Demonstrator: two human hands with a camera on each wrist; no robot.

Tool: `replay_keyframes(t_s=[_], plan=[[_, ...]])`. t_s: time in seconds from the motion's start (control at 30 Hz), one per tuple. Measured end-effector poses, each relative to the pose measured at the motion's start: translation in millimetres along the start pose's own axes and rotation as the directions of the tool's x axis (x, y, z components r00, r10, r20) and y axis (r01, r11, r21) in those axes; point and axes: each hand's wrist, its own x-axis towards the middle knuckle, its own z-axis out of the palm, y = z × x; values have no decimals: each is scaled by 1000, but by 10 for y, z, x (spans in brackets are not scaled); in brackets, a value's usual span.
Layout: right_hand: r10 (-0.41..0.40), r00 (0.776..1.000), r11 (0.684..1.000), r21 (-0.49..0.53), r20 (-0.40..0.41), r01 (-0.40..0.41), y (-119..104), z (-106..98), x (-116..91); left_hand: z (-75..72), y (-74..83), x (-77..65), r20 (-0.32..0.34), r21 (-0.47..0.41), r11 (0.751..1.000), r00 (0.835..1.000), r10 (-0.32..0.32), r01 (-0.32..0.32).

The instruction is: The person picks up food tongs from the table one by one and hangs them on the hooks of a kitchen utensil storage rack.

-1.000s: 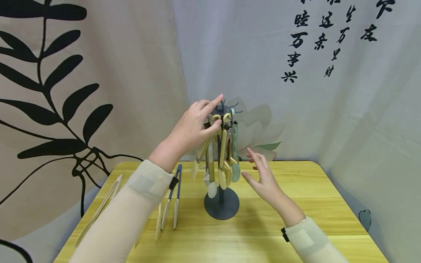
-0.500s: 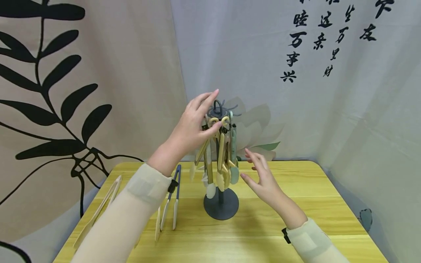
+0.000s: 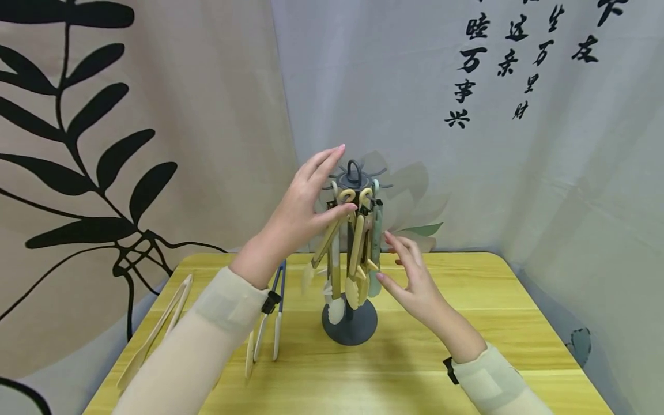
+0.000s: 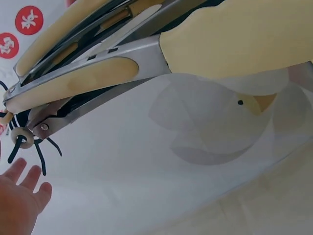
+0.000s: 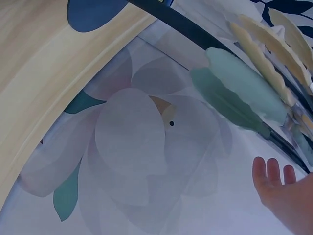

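Observation:
A dark grey hanging stand [image 3: 366, 325] rises from its round base at the middle of the table. Several kitchen tongs hang from its hooks, among them yellow tongs [image 3: 356, 248] and pale green tongs [image 3: 377, 230] on the right side. My left hand [image 3: 306, 199] is at the stand's upper left, fingers extended, its thumb overlapping the yellow tongs' hanging rings. In the left wrist view, that hand's fingertips [image 4: 34, 178] lie just below the hooks. Low on the right, my right hand [image 3: 415, 282] has its fingers spread close beside the green tongs, holding nothing.
Blue-handled tongs with pale tips [image 3: 277, 323] lie on the wooden table [image 3: 441, 369] left of the stand, and long cream tongs [image 3: 150, 340] lie farther left. A curtain [image 3: 404, 104] printed with leaves and characters hangs behind the table.
The stand's top and the hanging tongs have shifted right, while its base stays in place. The left thumb has moved slightly right and down. My right hand has barely moved.

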Motion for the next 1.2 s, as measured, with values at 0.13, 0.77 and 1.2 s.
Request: replay_keyframes(t_s=[0.13, 0.77, 1.2], plan=[[3, 1000, 1000, 21, -9, -3, -38, -7, 13, -11, -33, -81, -38, -45, 999, 999, -25, 23], [0, 1000, 1000, -30, 1, 0, -46, -235, 40, 241, -797, -1337, 121, -12, 868, 863, -491, 496], [-108, 994, 973, -207, -8, 104, -352, -571, 320, 739, -1012, -2156, 304, 193, 670, 605, -736, 717]])
